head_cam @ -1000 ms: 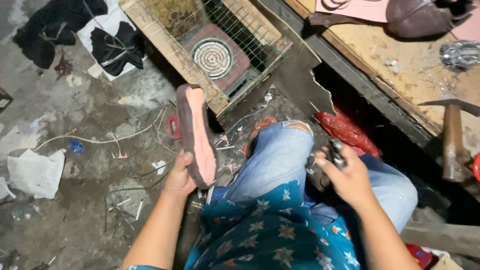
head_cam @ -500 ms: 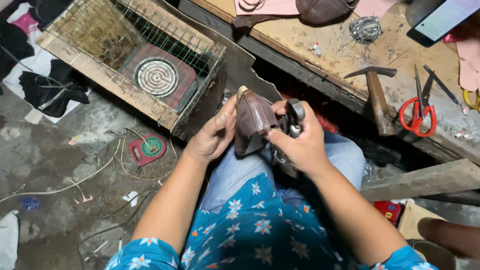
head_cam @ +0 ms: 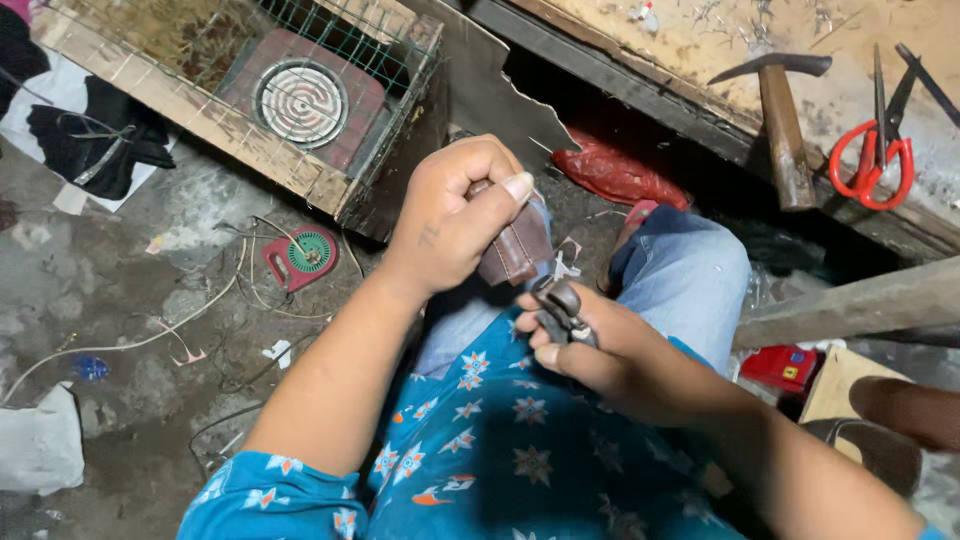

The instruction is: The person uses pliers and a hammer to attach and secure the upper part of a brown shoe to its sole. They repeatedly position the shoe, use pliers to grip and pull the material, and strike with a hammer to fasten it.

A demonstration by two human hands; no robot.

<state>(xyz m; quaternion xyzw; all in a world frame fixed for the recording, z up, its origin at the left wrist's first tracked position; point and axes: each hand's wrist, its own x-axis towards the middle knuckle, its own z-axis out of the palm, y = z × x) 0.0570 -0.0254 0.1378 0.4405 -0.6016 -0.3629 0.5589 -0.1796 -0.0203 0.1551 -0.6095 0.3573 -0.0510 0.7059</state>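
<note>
My left hand [head_cam: 455, 215] is closed around a brown leather shoe upper on a last [head_cam: 515, 245], held over my lap. My right hand [head_cam: 590, 350] grips dark metal pincers [head_cam: 560, 305], with their jaws just below the leather piece's lower edge. Both hands are above my knees, which are in blue jeans [head_cam: 690, 275]. Most of the leather piece is hidden by my left fingers.
A wooden frame with wire mesh holds a round coil heater [head_cam: 300, 100] at the upper left. A hammer [head_cam: 785, 130] and red-handled scissors [head_cam: 870, 160] lie on the workbench at the upper right. A red plastic bag [head_cam: 610, 170], a red reel [head_cam: 300, 258], wires and rags lie on the floor.
The shoe piece came from beside my left knee up to my lap. My left hand has closed over it, and my right hand with the pincers has dropped below it.
</note>
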